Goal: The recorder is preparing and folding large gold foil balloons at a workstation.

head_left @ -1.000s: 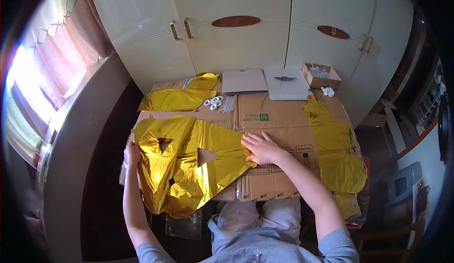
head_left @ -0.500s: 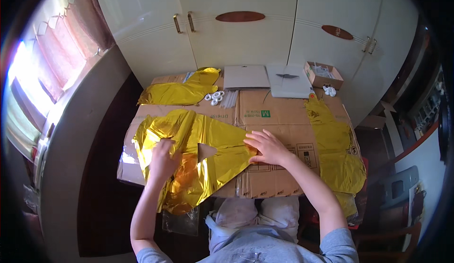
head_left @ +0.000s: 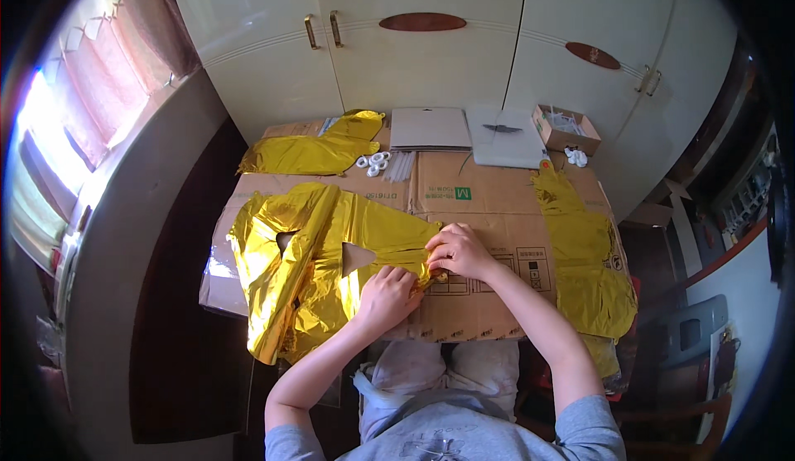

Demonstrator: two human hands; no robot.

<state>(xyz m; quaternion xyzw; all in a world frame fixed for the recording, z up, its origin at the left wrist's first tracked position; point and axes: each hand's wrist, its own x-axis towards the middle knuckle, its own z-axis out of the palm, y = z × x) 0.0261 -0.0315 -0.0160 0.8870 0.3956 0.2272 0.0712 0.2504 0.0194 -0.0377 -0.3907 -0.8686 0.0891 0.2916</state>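
Note:
A large flat gold foil balloon (head_left: 315, 229) lies creased across the left and middle of the cardboard-covered table, with a triangular cut-out near its centre. Its narrow right end is gathered between my two hands. My left hand (head_left: 387, 299) is closed on the lower edge of that end, fingers curled over the foil. At the tip of the same end, my right hand (head_left: 460, 251) pinches the foil, thumb and fingers together. The foil right under the fingers is partly hidden.
Another gold foil balloon (head_left: 315, 152) lies at the back left, and a third (head_left: 584, 254) along the right edge. White tape rolls (head_left: 374, 163), clear straws (head_left: 401, 166), a grey-white board (head_left: 431, 129), a white sheet (head_left: 505, 142) and an open box (head_left: 567, 129) stand toward the back.
My left hand has moved right from the balloon's wide left part to its narrow end. My right hand now pinches that end, which is more bunched; the left part has folded over.

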